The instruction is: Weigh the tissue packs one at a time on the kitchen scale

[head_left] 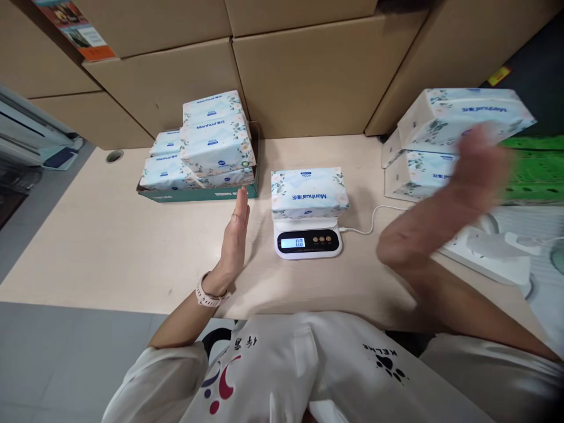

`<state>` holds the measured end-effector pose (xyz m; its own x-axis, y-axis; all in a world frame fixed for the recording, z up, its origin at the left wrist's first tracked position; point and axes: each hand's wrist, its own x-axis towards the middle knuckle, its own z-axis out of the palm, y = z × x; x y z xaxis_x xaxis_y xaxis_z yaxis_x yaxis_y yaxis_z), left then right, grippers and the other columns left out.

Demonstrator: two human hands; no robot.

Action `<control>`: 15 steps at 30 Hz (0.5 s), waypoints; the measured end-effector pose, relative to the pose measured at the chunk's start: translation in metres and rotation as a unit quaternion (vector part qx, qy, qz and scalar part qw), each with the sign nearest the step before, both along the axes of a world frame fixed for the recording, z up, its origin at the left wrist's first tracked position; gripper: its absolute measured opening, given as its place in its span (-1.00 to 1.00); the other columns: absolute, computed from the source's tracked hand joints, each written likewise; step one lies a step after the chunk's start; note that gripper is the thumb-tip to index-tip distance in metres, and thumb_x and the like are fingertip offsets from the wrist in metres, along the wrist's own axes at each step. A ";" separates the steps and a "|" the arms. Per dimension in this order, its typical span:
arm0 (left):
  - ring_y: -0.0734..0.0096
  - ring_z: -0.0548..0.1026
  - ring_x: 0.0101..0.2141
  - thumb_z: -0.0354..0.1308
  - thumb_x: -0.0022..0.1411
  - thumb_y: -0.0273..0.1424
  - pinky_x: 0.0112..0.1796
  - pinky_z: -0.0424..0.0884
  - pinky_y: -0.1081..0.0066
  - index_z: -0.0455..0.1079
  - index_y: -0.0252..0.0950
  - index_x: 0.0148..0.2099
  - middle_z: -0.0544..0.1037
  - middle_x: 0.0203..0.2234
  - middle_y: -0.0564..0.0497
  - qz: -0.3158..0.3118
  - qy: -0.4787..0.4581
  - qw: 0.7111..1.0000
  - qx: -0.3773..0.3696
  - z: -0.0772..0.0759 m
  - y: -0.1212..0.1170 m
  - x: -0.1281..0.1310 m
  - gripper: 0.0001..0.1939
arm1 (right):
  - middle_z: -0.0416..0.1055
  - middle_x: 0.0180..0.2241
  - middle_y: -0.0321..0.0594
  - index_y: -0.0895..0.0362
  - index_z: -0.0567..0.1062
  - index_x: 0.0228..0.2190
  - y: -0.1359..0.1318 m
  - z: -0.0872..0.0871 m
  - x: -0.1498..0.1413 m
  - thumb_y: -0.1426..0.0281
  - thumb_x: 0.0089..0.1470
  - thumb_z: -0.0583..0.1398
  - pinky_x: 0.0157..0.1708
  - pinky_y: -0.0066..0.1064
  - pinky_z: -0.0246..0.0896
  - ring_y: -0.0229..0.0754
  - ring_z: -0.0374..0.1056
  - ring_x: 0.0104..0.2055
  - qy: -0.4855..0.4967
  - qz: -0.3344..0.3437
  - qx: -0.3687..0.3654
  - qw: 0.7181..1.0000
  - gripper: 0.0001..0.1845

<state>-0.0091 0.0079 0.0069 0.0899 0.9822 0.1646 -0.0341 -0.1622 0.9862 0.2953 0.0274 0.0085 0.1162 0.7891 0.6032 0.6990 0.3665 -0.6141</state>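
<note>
A pack of tissues (311,192) with a floral wrapper lies on a white digital kitchen scale (307,239), whose lit display reads 0.0. My left hand (236,238) is held upright left of the scale, fingers straight and together, holding nothing and apart from the pack. Motion smears my right hand (467,182), raised in front of the stacked tissue packs (469,117) on the right. Its fingers are too blurred to make out, and I cannot tell whether it touches the stack. The hand covers part of those packs.
A green open carton (200,194) at the left holds several tissue packs (215,141). Cardboard boxes (308,82) wall off the back. From the scale a white cable (374,217) runs right, towards a power strip (493,258). A green crate (535,170) stands far right.
</note>
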 end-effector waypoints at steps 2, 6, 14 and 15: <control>0.35 -0.17 0.56 -0.25 0.51 0.14 0.54 -0.16 0.17 0.03 0.08 0.55 -0.09 0.56 0.24 -0.003 0.005 1.000 -0.001 -0.001 -0.003 0.000 -0.31 | 0.20 0.42 0.02 0.25 0.10 0.43 -0.008 -0.018 -0.006 -0.12 0.39 -0.24 0.36 0.22 0.29 0.12 0.22 0.45 0.022 0.006 0.062 0.998 -0.11; 0.33 -0.20 0.56 -0.27 0.53 0.10 0.55 -0.19 0.16 0.00 0.08 0.56 -0.10 0.56 0.25 -0.023 0.011 1.000 -0.004 -0.004 -0.006 0.001 -0.33 | 0.22 0.43 -0.06 0.04 0.14 0.45 -0.020 -0.048 -0.002 0.09 0.42 -0.13 0.47 0.20 0.08 0.08 0.17 0.48 0.063 0.065 0.111 0.990 -0.31; 0.28 -0.19 0.56 -0.22 0.51 0.14 0.55 -0.20 0.11 0.04 0.07 0.54 -0.07 0.56 0.23 -0.017 0.007 1.000 -0.003 -0.005 -0.006 0.002 -0.31 | 0.30 0.38 -0.11 0.00 0.21 0.42 -0.013 -0.050 0.006 0.16 0.42 -0.12 0.41 0.14 0.15 0.04 0.25 0.41 0.098 0.068 0.159 0.980 -0.36; 0.29 -0.19 0.56 -0.22 0.51 0.13 0.55 -0.20 0.12 0.05 0.08 0.54 -0.07 0.56 0.23 -0.018 0.005 1.000 -0.003 -0.004 -0.006 0.003 -0.32 | 0.31 0.37 -0.10 0.00 0.21 0.42 -0.013 -0.050 0.006 0.16 0.42 -0.12 0.41 0.14 0.14 0.04 0.26 0.40 0.101 0.072 0.164 0.979 -0.36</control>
